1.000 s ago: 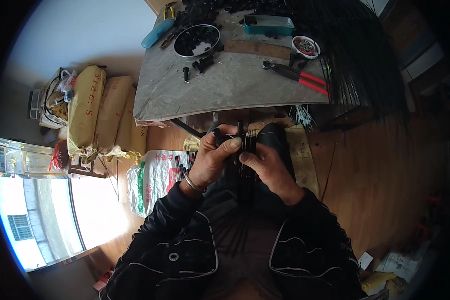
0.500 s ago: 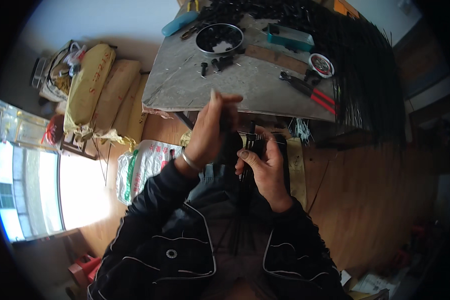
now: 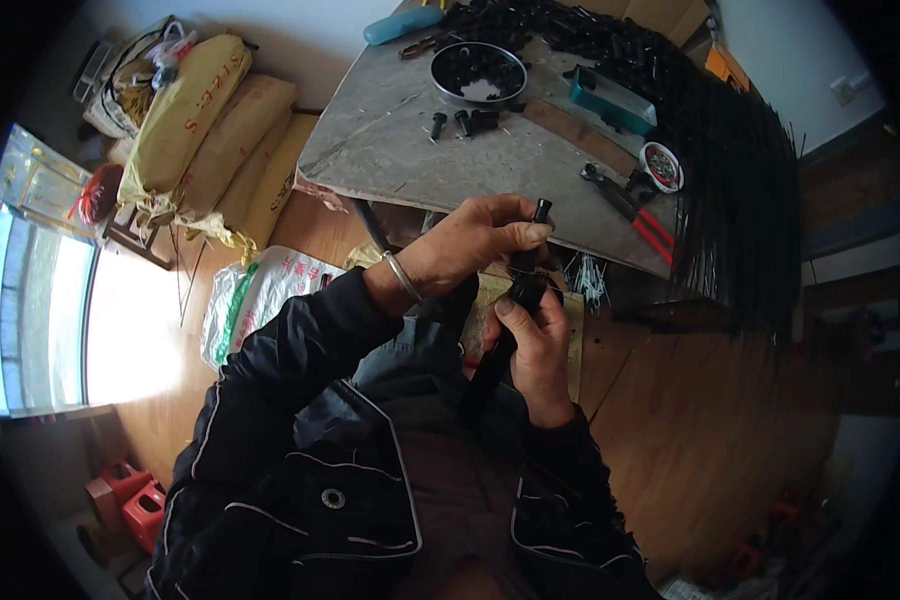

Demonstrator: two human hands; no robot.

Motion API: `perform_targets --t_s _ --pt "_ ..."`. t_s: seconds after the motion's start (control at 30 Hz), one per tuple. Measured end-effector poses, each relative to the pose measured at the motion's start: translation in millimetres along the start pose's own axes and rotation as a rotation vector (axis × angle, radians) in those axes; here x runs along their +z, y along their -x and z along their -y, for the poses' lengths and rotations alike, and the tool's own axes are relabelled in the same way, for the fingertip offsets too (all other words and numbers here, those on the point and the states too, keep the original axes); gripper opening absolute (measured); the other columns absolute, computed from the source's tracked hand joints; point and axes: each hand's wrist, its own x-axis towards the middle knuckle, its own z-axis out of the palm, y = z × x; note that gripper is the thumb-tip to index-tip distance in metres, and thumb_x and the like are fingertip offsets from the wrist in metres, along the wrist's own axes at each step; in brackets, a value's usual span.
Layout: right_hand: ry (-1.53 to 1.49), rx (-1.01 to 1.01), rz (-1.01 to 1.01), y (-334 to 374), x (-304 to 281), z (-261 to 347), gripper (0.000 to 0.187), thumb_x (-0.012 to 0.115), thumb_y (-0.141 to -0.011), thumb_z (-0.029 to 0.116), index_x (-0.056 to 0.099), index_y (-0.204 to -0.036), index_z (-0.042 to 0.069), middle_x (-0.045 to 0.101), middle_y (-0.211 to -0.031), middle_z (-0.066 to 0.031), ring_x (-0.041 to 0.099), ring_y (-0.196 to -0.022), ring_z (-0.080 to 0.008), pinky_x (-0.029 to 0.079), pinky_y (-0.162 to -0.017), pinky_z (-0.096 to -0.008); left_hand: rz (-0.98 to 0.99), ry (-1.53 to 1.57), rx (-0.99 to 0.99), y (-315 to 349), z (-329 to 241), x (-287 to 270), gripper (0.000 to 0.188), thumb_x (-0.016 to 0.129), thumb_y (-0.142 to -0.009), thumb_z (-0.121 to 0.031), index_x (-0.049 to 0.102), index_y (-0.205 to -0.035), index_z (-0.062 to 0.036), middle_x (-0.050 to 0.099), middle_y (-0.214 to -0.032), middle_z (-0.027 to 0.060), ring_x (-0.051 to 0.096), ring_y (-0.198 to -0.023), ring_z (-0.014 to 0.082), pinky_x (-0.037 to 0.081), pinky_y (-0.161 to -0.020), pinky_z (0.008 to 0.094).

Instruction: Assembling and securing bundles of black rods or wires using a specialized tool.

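My left hand (image 3: 475,240), with a metal bangle (image 3: 402,277) at its wrist, pinches a small black plastic piece (image 3: 542,210) that stands upright between thumb and fingers. Just below it, my right hand (image 3: 540,345) is closed round a bundle of thin black strands (image 3: 492,372). The bundle hangs down toward my lap. Its upper end (image 3: 526,288) shows above my right thumb, close under the left fingers. I cannot tell whether the small piece touches it.
On the grey table (image 3: 390,150) are a metal bowl (image 3: 479,73) of black parts, loose black pieces (image 3: 475,122), a teal tray (image 3: 615,100), red-handled pliers (image 3: 630,215) and a small dish (image 3: 660,165). Long black strands (image 3: 735,200) hang over its right side. Sacks (image 3: 185,115) lie at left.
My left hand has moved right and now pinches a small black piece over the bundle. The right hand still grips the bundle. The view has shifted slightly.
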Motion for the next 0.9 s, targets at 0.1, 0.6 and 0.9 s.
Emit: perform_targets --t_s 0.1,0.6,0.9 --pt "0.008 -0.001 0.026 -0.7 -3.7 -2.7 0.015 0.058 -0.090 0.009 0.051 -0.101 0.002 0.055 -0.072 -0.0063 0.052 -0.058 -0.0141 0.046 -0.055 -0.0281 0.033 0.044 -0.013 0.4 -1.6 0.3 0.031 0.064 -0.092 -0.025 0.059 -0.113 -0.0016 0.064 -0.090 0.0031 0.058 -0.086 0.0097 0.046 -0.081 0.0243" --pt "0.034 -0.015 -0.035 -3.9 5.6 -5.5 0.014 0.059 -0.091 0.011 0.052 -0.098 0.002 0.053 -0.070 -0.0049 0.051 -0.056 -0.0130 0.043 -0.051 -0.0276 0.038 -0.087 0.059 2.5 -1.4 3.8 0.034 0.067 -0.090 -0.021 0.059 -0.117 -0.0011 0.064 -0.099 0.0020 0.058 -0.093 0.0102 0.048 -0.083 0.0266" --pt "-0.015 0.017 -0.017 -6.0 3.9 -3.4 0.012 0.057 -0.092 0.012 0.051 -0.096 0.002 0.053 -0.074 -0.0056 0.049 -0.056 -0.0128 0.042 -0.051 -0.0280 0.049 -0.017 0.049 2.1 -3.7 -6.5 0.039 0.061 -0.094 -0.020 0.055 -0.127 -0.0006 0.064 -0.093 0.0026 0.060 -0.086 0.0092 0.049 -0.077 0.0239"
